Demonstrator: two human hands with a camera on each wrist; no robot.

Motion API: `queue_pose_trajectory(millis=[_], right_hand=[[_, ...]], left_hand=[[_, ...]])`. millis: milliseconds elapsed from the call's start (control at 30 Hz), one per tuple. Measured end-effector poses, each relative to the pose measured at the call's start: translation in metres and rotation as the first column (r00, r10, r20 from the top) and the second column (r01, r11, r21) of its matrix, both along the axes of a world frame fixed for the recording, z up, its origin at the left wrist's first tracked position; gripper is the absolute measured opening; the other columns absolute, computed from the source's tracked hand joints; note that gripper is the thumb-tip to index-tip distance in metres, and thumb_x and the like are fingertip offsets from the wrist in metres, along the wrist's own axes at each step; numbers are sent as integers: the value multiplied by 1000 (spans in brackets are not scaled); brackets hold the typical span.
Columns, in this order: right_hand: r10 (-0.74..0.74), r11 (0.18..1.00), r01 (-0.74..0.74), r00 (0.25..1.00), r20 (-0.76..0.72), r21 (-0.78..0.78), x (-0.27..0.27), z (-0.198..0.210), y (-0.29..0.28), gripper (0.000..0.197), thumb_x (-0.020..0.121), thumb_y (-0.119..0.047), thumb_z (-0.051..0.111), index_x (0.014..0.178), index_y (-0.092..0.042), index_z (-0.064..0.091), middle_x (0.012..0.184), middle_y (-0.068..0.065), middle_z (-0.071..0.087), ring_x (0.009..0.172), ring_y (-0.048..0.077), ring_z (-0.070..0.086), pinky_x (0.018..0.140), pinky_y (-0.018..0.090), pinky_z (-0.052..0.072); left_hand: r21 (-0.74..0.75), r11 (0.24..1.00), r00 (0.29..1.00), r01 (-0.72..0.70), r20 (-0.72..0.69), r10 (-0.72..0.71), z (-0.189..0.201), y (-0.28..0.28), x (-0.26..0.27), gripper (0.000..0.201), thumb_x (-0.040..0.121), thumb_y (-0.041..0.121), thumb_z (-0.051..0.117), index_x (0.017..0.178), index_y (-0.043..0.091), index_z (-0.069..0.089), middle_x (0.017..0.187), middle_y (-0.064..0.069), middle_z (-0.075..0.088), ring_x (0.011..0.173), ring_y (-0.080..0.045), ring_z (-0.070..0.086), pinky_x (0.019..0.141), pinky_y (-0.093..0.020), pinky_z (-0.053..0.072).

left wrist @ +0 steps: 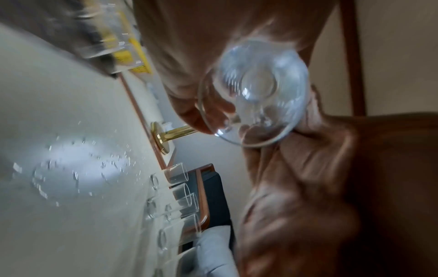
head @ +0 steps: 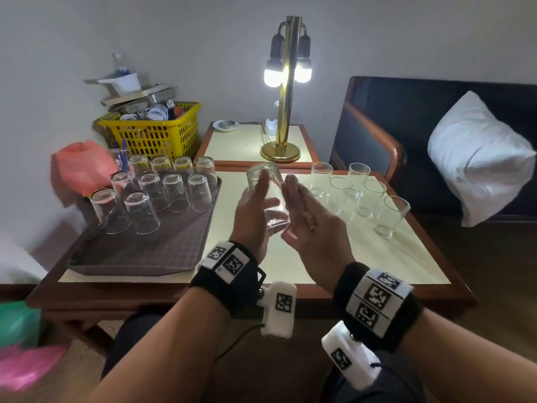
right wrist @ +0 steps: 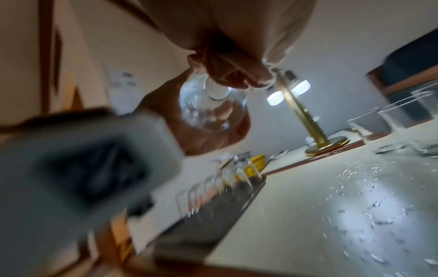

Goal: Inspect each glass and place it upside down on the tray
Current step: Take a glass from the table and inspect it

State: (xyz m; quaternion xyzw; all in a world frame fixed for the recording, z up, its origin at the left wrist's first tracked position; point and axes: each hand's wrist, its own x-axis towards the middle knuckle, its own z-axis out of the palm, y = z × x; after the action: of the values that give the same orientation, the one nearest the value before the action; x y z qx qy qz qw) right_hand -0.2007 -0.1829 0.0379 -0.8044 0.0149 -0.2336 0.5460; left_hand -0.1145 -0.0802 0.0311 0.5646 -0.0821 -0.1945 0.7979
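A clear glass hangs tilted above the middle of the table, its thick base pointing away from me, held between both hands. My left hand holds it from the left with the thumb across its side. My right hand is against its right side; in the right wrist view the fingertips curl over the glass at its base end. The left wrist view looks into the glass through its mouth. Several glasses stand upside down on the grey tray at the left. Several upright glasses stand at the right.
A brass lamp is lit on the side table behind. A yellow basket and a pink bag sit beyond the tray. Water drops dot the tabletop. A white pillow lies on the sofa at the right.
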Motion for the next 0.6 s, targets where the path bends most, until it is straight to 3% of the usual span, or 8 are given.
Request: queue_pose_trajectory(millis=[33,100,167,200,300,400,500,600], right_hand=[[-19,1000,19,1000,-5,-9,2,-1,-4,61,99,-10,63,154,-26,40,146,-22,48,121,-6,56,95,21,54],[-105,992,107,994,-29,61,10,6,-13,53,102,-24,58,153,-26,42,148,-11,53,115,3,62,84,18,57],[-117,982,120,993,-32,149,11,9,-12,52,101,-32,55,152,-27,43,142,-9,59,101,6,66,68,12,55],[-91,987,93,996,-23,131,8,8,-7,53,100,-32,56,152,-29,44,138,-9,61,96,5,66,66,12,55],[-36,994,37,999,-12,107,6,0,-1,54,100,-20,61,151,-26,45,143,-13,56,115,0,63,86,24,59],[-115,977,115,993,-9,177,14,7,-10,56,98,-34,59,152,-25,45,146,-9,56,124,10,62,91,37,60],[-36,996,35,999,16,81,6,3,0,62,96,-23,63,154,-26,41,150,-8,52,131,10,56,95,31,57],[-91,994,91,996,-2,53,10,4,-9,61,97,-16,64,153,-29,42,152,-12,48,136,10,51,100,34,55]], left_hand=[[-1,999,998,51,-38,-51,-1,1,0,43,100,65,47,115,26,58,118,-16,67,98,-29,69,79,-42,56],[65,986,988,153,-22,-152,-3,0,-3,50,99,60,53,127,19,56,118,-20,69,101,-33,71,81,-44,56],[81,991,993,111,36,-114,-5,0,-1,61,85,58,67,128,16,57,106,-15,70,87,-27,71,71,-36,56],[55,997,997,58,51,-60,-3,1,0,57,83,57,70,122,18,59,101,-11,68,81,-23,69,66,-32,55],[-2,997,997,73,-8,-73,-2,3,-1,40,98,58,57,116,23,61,110,-14,70,90,-26,70,72,-36,57],[81,984,985,161,53,-166,-5,-1,-4,57,90,57,67,129,16,57,106,-13,73,87,-28,72,79,-41,56],[72,997,991,41,123,-50,6,-1,5,59,84,66,68,123,21,60,112,-15,70,88,-25,70,76,-38,57],[98,979,983,177,27,-181,13,0,5,41,100,60,50,118,24,58,111,-16,71,96,-33,72,87,-46,57]])
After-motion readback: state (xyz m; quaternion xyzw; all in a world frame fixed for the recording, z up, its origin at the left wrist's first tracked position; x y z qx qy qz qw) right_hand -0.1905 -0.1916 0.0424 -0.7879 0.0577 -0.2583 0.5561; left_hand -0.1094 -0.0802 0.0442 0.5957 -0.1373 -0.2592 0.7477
